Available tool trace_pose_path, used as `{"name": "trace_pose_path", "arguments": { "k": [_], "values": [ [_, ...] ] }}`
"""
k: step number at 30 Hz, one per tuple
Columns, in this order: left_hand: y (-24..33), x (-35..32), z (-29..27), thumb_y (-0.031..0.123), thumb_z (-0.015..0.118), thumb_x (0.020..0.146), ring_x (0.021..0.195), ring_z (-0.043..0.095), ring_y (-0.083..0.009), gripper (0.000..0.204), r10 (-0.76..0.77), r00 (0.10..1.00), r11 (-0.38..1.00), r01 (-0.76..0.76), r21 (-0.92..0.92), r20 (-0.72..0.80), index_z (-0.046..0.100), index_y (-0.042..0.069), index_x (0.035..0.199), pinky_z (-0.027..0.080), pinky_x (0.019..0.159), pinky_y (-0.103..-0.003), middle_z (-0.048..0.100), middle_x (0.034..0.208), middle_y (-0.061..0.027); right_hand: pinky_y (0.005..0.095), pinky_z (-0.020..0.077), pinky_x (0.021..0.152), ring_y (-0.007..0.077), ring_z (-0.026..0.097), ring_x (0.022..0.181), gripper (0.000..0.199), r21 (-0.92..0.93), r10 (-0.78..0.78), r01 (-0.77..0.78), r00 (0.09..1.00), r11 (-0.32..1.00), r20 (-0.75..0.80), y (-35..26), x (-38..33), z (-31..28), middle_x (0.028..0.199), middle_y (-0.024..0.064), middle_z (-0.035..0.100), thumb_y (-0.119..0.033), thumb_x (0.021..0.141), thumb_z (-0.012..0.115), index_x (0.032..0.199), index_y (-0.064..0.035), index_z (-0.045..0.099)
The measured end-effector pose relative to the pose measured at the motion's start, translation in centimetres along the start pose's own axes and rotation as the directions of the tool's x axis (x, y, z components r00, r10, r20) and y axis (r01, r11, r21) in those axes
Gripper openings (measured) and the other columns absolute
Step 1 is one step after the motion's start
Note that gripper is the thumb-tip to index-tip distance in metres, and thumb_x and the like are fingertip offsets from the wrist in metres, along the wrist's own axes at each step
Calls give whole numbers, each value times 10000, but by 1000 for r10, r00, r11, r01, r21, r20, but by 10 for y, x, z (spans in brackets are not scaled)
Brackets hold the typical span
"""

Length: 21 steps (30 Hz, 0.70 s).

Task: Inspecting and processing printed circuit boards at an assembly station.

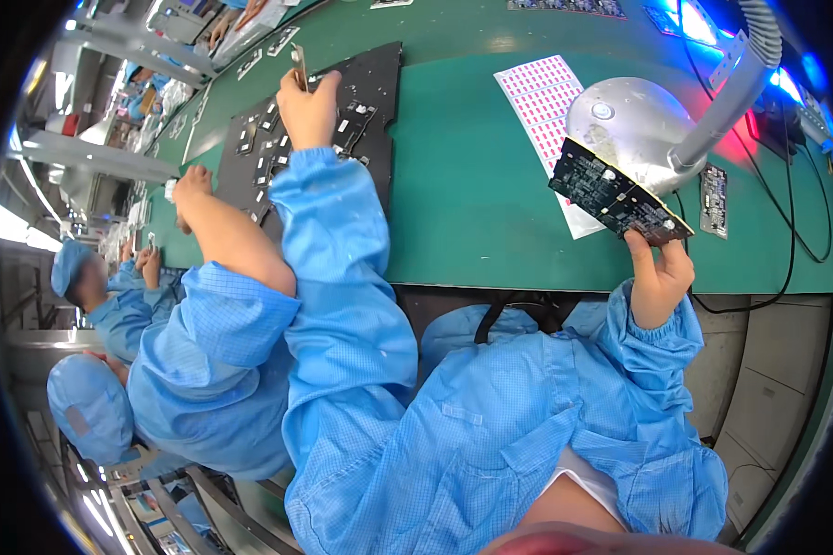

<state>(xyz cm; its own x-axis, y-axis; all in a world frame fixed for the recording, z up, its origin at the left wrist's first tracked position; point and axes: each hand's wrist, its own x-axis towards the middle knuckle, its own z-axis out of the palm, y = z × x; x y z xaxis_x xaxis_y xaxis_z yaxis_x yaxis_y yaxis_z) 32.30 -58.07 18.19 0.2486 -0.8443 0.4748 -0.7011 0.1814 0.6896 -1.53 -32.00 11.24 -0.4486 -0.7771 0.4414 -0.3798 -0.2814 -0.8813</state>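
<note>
My right hand point(659, 277) pinches the lower edge of a black circuit board panel point(611, 188), tilted up above the green table in front of a round silver lamp base. Over to the left, my left hand point(309, 109) is raised above a black tray point(379, 79). Its fingers and thumb are closed on a small thin piece point(299, 61), seen nearly edge-on, so its kind is unclear. Several small circuit boards point(352, 129) lie on the tray beneath and around that hand.
A sheet of red labels point(535, 88) lies partly under the lamp base point(625, 111). Right of it are a narrow circuit board point(714, 199) and black cables point(791, 203). A co-worker's arm point(236, 236) reaches over the table close to my left sleeve.
</note>
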Motion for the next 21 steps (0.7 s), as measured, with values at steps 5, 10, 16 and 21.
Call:
{"name": "trace_pose_path", "arguments": {
  "k": [5,10,16,21],
  "values": [
    [-36,56,25,443,662,598,1089,478,-344,728,-304,953,868,280,410,-9,521,-38,1125,378,925,-384,511,1148,-246,236,456,676,146,568,797,219,52,-58,58,998,997,-17,-1,1,-1,928,106,619,39,691,673,901,46,610],
    [-60,58,45,530,674,583,1186,379,-371,910,-444,890,748,303,590,105,396,-32,1243,300,1008,-393,374,1269,-280,244,454,674,161,567,774,204,51,-65,64,998,997,16,-8,0,-5,905,111,615,45,686,669,881,49,606],
    [-4,37,11,381,703,679,1179,405,-268,763,-21,962,994,50,-99,272,407,-27,1252,326,977,-362,419,1262,-210,235,408,740,115,519,812,201,191,110,-109,994,976,5,-12,-1,-4,904,62,587,-31,797,625,969,57,570],
    [92,-77,-9,257,723,703,1134,449,-225,665,656,306,683,149,-715,690,445,-4,1248,334,961,-337,478,1249,-116,242,411,764,127,532,846,303,482,140,-184,982,857,127,-19,-2,14,951,80,574,-69,824,604,1075,57,493]
  ]
}}
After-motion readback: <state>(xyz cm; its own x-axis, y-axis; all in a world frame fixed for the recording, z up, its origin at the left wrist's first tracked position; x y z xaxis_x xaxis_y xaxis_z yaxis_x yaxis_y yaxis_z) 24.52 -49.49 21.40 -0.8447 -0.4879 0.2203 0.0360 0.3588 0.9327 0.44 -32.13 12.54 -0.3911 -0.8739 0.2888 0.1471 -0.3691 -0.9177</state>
